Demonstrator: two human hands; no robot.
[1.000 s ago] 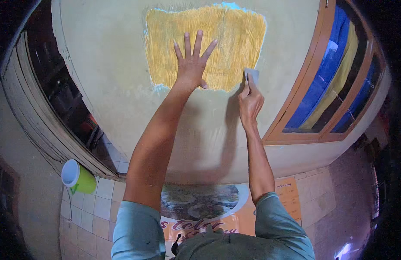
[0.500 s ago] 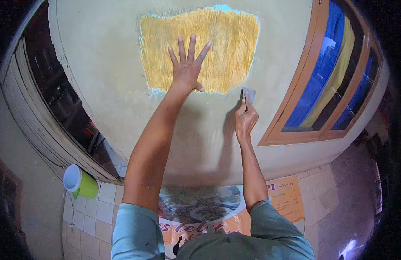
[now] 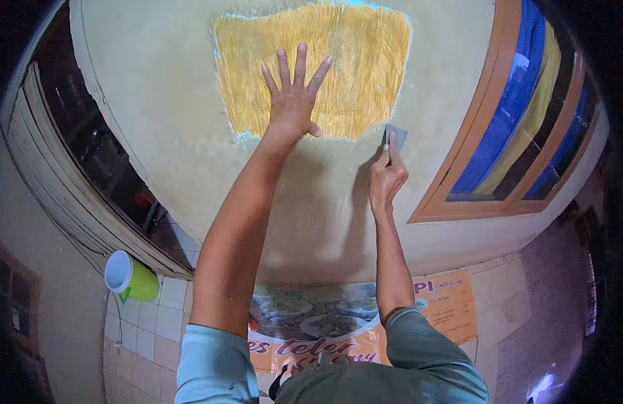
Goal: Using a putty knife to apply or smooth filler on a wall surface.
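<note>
On the pale wall (image 3: 163, 121) in front of me is a large yellow-orange patch (image 3: 358, 67) with streaky marks and ragged light-blue edges. My left hand (image 3: 291, 104) lies flat against the patch, fingers spread, holding nothing. In my right hand (image 3: 388, 176) is a putty knife (image 3: 398, 135), a flat grey metal blade, with my fingers closed round it and a finger stretched along the blade. The blade is at the wall just beside the patch's lower right corner; its handle is mostly hidden in my grip.
A brown-framed window (image 3: 453, 168) with blue and yellow cloth behind the glass stands to the right. On the tiled floor at lower left is a green bucket (image 3: 144, 284). An orange printed banner (image 3: 453, 316) lies below, and a dark doorway (image 3: 89, 128) opens on the left.
My right hand and the putty knife have shifted slightly right and up along the patch's lower right corner. My left hand stays flat on the patch. The view has shifted slightly.
</note>
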